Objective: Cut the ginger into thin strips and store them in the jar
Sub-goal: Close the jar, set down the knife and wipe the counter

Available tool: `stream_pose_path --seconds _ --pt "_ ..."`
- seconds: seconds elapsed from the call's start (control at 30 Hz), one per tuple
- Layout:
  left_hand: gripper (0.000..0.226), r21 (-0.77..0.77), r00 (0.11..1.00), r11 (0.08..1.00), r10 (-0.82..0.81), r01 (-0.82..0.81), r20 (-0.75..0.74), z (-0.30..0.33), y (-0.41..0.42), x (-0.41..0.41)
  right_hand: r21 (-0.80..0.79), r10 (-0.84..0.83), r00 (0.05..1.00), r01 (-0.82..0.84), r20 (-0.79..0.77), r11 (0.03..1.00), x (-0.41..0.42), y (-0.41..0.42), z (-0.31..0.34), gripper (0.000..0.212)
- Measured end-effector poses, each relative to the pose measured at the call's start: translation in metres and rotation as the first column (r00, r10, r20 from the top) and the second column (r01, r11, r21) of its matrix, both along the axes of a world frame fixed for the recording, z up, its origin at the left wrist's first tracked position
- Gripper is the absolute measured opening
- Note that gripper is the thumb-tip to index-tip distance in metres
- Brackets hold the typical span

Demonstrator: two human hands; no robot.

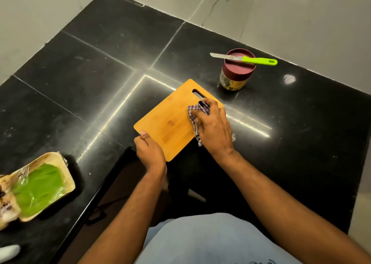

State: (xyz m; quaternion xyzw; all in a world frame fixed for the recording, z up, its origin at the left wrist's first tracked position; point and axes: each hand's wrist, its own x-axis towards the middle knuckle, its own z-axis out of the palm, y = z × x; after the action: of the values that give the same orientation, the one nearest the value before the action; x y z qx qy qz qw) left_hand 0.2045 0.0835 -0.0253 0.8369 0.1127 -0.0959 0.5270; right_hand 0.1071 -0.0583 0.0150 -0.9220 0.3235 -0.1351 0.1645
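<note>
Board (170, 121) rigid, light | our left hand (149, 151) is pinching its 7 o'clock corner | right hand (212, 127) is clutching soft cloth (193, 121) | jar (234, 76) at 1 o'clock, glass, lidded; knife (244, 58) is balancing atop.

Checked cloth (195, 121) (purple-white), maroon jar lid (239, 62), green knife handle (261, 60).

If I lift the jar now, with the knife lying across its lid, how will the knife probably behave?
The knife only rests across the jar, blade and green handle both overhanging the lid's rim, so it will probably slide or tip off if the jar tilts. The lid top looks smooth, so it likely gives little grip. The knife looks light, so a small jolt may shift it.
</note>
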Motion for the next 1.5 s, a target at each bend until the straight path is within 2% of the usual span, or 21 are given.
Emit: stream_pose_path --seconds 0.17,0.27,0.33,0.4,0.5,0.57,0.73,0.8,0.9,1.0,1.07,1.13,1.17,1.2,1.3,1.5 --pt "0.037 -0.014 0.999 1.000 -0.027 0.026 -0.045 -0.002 -0.009 0.018 0.076 -0.038 0.999 0.036 0.028 0.996 0.020 -0.007 -0.011 0.027" --pt "0.040 0.143 0.968 0.959 -0.236 0.246 -0.081 0.004 -0.007 0.034 0.109 -0.064 0.997 0.058 0.052 0.992 0.028 -0.010 -0.014 0.035" --pt "0.045 0.215 0.905 0.881 -0.392 0.421 -0.167 0.011 -0.003 0.044 0.121 -0.078 0.996 0.072 0.048 0.990 0.032 -0.012 -0.016 0.040" --pt "0.050 0.298 0.852 0.800 -0.468 0.522 -0.236 0.017 -0.001 0.050 0.122 -0.085 0.996 0.081 0.034 0.989 0.034 -0.015 -0.017 0.039" --pt "0.061 0.505 0.835 0.672 -0.498 0.542 -0.234 0.018 0.002 0.057 0.090 -0.077 0.997 0.076 -0.001 0.993 0.035 -0.015 -0.021 0.038" --pt "0.064 0.581 0.824 0.611 -0.529 0.538 -0.206 0.014 0.003 0.058 0.108 -0.086 0.996 0.087 -0.008 0.990 0.036 -0.015 -0.021 0.042" --pt "0.056 0.628 0.806 0.567 -0.566 0.534 -0.174 0.014 0.003 0.055 0.146 -0.077 0.996 0.070 0.041 0.987 0.035 -0.016 -0.016 0.030" --pt "0.047 0.668 0.787 0.576 -0.617 0.471 -0.023 0.020 0.003 0.048 0.125 -0.074 0.991 0.060 0.113 0.990 0.030 -0.014 -0.010 0.028" --pt "0.039 0.627 0.642 0.637 -0.717 0.448 0.270 0.028 0.002 0.031 0.164 -0.112 0.965 0.074 0.238 0.984 0.025 -0.003 0.002 0.028" --pt "0.028 0.638 0.462 0.581 -0.807 0.505 0.369 0.025 0.000 0.021 0.197 -0.115 0.955 0.062 0.272 0.978 0.021 0.019 0.007 0.029" --pt "0.025 0.688 0.317 0.466 -0.884 0.556 0.343 0.016 0.001 0.022 0.205 -0.123 0.956 0.068 0.266 0.976 0.014 0.032 0.005 0.029" --pt "0.051 0.761 0.241 0.269 -0.959 0.590 0.152 0.003 0.008 0.026 0.205 -0.166 0.960 0.119 0.225 0.971 0.003 0.042 -0.002 0.032" --pt "0.063 0.768 0.257 0.205 -0.965 0.607 0.055 -0.003 0.011 0.030 0.194 -0.203 0.961 0.166 0.188 0.967 -0.002 0.044 -0.006 0.034" --pt "0.072 0.752 0.289 0.180 -0.957 0.634 -0.014 -0.007 0.015 0.033 0.186 -0.245 0.958 0.216 0.151 0.959 -0.006 0.045 -0.011 0.037" --pt "0.075 0.741 0.343 0.200 -0.938 0.641 -0.044 -0.015 0.016 0.027 0.203 -0.336 0.939 0.318 0.065 0.926 -0.011 0.039 -0.022 0.040" --pt "0.065 0.728 0.463 0.306 -0.886 0.614 -0.018 -0.020 -0.002 -0.010 0.115 -0.345 0.937 0.349 -0.047 0.930 0.003 0.024 -0.029 0.038"
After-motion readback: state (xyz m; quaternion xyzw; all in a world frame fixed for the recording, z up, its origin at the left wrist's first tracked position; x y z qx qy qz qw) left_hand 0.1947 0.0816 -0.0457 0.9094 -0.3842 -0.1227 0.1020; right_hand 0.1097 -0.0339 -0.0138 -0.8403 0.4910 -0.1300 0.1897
